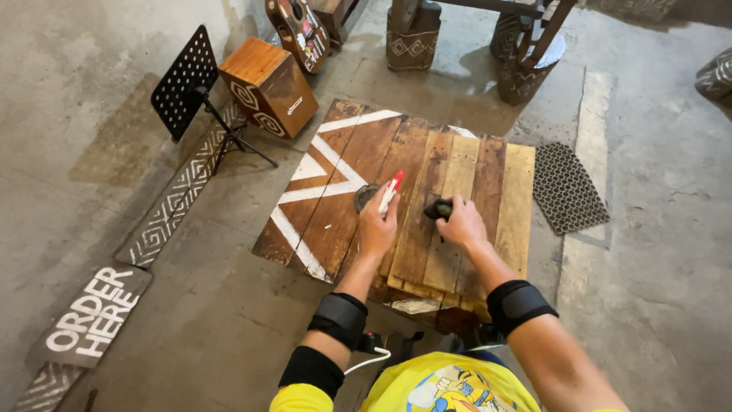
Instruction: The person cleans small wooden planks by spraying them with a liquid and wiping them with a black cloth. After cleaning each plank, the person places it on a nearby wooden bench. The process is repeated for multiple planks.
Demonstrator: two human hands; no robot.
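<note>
A brown plank tabletop (473, 183) with white painted stripes lies below me. My left hand (377, 227) grips a white spray bottle with a red cap (391, 191), held over the boards beside a small round dark object (364, 195). My right hand (462, 224) presses a dark cloth or pad (438, 208) onto the middle planks. Both forearms wear black bands.
A black perforated music stand (185, 82) and a wooden box drum (268, 85) stand at the back left, with a guitar (299, 29) behind. A dark honeycomb mat (566, 187) lies right of the tabletop. Patterned boards and a dark sign (91, 314) lie on the concrete at left. Carved stools (412, 38) stand behind.
</note>
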